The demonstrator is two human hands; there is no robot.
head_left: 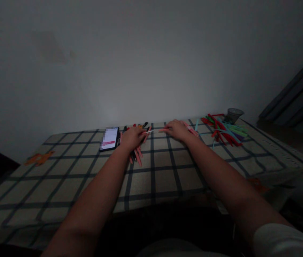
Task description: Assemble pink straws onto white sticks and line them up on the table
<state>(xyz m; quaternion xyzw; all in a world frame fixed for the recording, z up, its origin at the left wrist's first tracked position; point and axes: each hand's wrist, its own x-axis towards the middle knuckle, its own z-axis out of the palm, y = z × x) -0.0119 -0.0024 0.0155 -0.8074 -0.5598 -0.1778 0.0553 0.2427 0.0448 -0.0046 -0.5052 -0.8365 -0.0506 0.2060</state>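
My left hand [133, 137] is closed, with a thin white stick [150, 131] poking out from its fingertips to the right. Beneath and around that hand lies a loose pile of pink and dark strips [138, 156]. My right hand [177, 129] pinches a short pink strip [162, 130] whose end points left towards the white stick; a small gap separates the two. More pink strips [191, 129] lie just beyond the right hand, partly hidden by it. The dim light blurs the finer details of both grips.
A phone [109, 139] with its screen lit lies left of my left hand. Red, green, blue and purple strips [225, 130] are heaped at the right, beside a dark cup [234, 114]. A checked cloth [73, 167] covers the table, which stands against a wall [151, 64].
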